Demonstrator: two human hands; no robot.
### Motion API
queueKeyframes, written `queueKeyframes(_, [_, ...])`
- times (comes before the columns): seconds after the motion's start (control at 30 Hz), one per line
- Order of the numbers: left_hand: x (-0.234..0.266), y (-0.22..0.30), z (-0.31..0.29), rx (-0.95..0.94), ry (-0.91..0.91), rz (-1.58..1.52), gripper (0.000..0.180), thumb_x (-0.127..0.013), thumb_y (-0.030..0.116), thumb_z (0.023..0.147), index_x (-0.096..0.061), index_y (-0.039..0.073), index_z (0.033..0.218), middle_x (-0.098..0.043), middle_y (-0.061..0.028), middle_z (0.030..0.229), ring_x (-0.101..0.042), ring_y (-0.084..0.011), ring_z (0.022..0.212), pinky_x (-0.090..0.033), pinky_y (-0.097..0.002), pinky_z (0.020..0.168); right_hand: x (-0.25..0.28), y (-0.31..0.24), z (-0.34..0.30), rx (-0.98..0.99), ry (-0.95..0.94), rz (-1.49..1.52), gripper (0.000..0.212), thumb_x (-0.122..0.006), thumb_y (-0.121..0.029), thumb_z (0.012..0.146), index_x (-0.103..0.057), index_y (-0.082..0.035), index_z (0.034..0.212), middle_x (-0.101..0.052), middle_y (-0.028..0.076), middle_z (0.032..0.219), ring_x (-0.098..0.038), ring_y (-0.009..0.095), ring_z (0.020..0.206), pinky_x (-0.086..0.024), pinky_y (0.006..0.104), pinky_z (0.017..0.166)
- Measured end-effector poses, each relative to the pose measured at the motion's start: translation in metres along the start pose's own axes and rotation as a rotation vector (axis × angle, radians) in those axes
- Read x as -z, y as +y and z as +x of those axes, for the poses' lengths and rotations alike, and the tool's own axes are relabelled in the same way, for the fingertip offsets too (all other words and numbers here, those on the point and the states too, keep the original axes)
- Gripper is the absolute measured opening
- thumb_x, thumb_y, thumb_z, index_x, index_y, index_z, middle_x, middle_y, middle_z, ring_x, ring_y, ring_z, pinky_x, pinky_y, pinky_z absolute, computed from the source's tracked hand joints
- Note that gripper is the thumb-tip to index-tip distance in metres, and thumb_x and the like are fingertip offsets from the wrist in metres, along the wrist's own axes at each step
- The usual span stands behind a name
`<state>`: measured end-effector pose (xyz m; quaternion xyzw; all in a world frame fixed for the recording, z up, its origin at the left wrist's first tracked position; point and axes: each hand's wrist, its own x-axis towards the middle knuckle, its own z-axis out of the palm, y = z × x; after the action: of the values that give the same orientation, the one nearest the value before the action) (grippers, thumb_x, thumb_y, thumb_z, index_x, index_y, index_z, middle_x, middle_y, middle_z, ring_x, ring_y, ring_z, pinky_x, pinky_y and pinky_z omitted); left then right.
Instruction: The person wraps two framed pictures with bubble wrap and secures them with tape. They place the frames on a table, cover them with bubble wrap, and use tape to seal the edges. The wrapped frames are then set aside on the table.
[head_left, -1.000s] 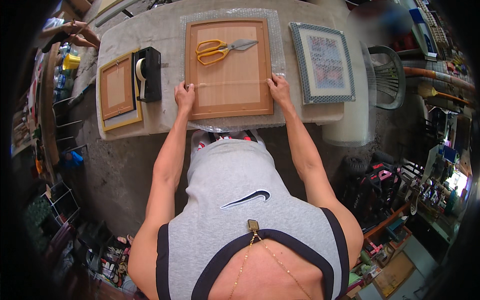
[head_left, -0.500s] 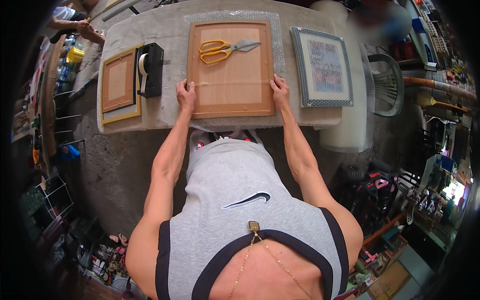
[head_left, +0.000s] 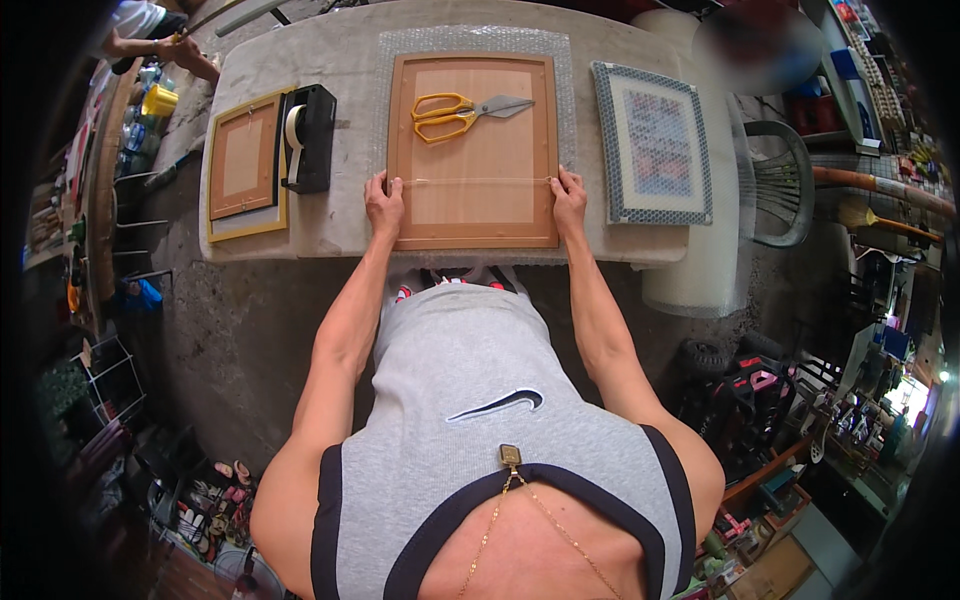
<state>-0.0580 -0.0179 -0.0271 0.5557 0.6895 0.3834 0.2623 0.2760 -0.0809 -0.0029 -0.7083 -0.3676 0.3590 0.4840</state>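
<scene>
A wooden picture frame (head_left: 473, 242) lies face down in front of me, its back panel up, on a sheet of bubble wrap (head_left: 480, 38). A thin clear cord (head_left: 470, 181) runs across its back. My left hand (head_left: 384, 207) is closed around the left edge, thumb on top. At the opposite edge my right hand (head_left: 569, 203) grips in the same way, near the cord's end. Scissors with yellow handles (head_left: 443, 117) rest on the panel above the cord, blades pointing right, touched by neither hand.
Left on the covered table (head_left: 350, 40) are smaller frames (head_left: 243, 165) and a black tape dispenser (head_left: 316, 140). A bubble-wrapped picture (head_left: 655, 145) lies at right, beside a large bubble-wrap roll (head_left: 700, 270). A green chair (head_left: 780, 185) stands beyond. Another person's hand (head_left: 190, 55) shows far left.
The whole view has shifted slightly, so the table and its things sit a little lower and farther right. Both my hands keep their places on the frame's edges.
</scene>
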Motion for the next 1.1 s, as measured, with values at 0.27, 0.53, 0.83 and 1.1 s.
queueKeyframes(0.27, [-0.006,-0.005,0.002,0.109,0.002,-0.151,0.028,-0.066,0.016,0.083,-0.063,0.003,0.108,-0.058,-0.0123,0.100,-0.056,-0.0252,0.091,-0.046,-0.0357,0.081,0.004,0.002,0.010,0.034,-0.066,-0.032,0.041,-0.058,-0.013,0.090,-0.053,-0.003,0.130,-0.051,0.009,0.112,-0.051,0.017,0.097,-0.042,0.0276,0.088])
queueKeyframes(0.53, [-0.013,-0.024,0.015,0.147,-0.067,-0.206,0.039,-0.066,0.016,0.084,-0.060,0.003,0.120,-0.057,-0.0120,0.106,-0.056,-0.0222,0.093,-0.046,-0.0326,0.082,0.005,0.004,0.020,-0.046,-0.156,-0.108,0.050,-0.059,-0.014,0.088,-0.047,-0.006,0.136,-0.046,0.007,0.114,-0.048,0.017,0.098,-0.040,0.0278,0.089])
queueKeyframes(0.83, [0.044,-0.026,-0.006,0.045,-0.117,0.161,0.050,-0.067,0.020,0.082,-0.054,0.001,0.126,-0.059,-0.0170,0.110,-0.057,-0.0276,0.102,-0.046,-0.0363,0.087,0.038,0.003,0.003,0.063,-0.001,-0.348,0.037,-0.065,-0.020,0.082,-0.063,-0.002,0.114,-0.062,0.013,0.094,-0.059,0.023,0.086,-0.047,0.0337,0.081])
queueKeyframes(1.1, [0.090,-0.007,-0.067,0.385,-0.355,0.348,0.058,-0.070,0.019,0.074,-0.049,0.001,0.124,-0.060,-0.0171,0.103,-0.058,-0.0328,0.100,-0.046,-0.0405,0.086,0.052,-0.008,-0.060,-0.188,-0.018,-0.653,0.036,-0.072,-0.028,0.074,-0.066,0.000,0.096,-0.068,0.016,0.082,-0.067,0.029,0.077,-0.051,0.0382,0.073])
